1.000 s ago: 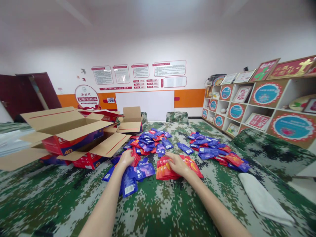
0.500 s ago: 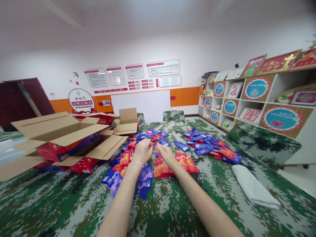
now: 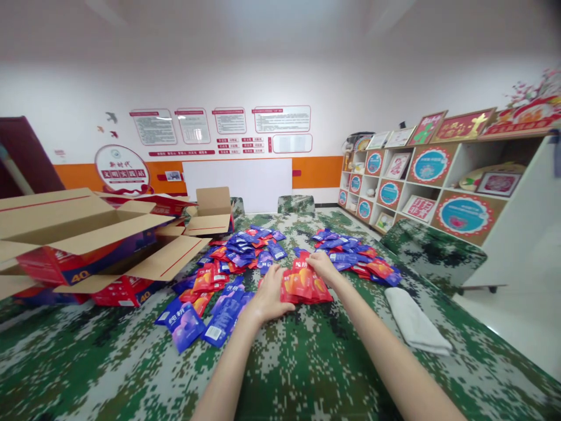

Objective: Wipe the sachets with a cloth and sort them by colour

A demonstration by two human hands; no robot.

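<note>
While the right hand [image 3: 324, 269] pinches a red packet [image 3: 301, 280] over the red stack [image 3: 323, 293] at twelve o'clock, the left hand [image 3: 268, 297], spread open, borders its nine-o'clock end; open cartons [image 3: 49, 266], floors hidden, occupy ten.

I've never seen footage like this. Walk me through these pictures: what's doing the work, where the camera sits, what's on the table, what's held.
There is no machine here: a person works with two bare hands. One camera, worn on the head, looks forward and down, so you see roughly what the wearer faces.

The table wears a camouflage tablecloth. Beyond the hands lie a left heap and a right heap of mixed red and blue pouches, with blue pouches nearer on the left. Open cardboard boxes stand at far left; a folded white cloth lies at right.

The right hand pinches a red pouch by its top. The left hand is spread at the left end of the red stack.
</note>
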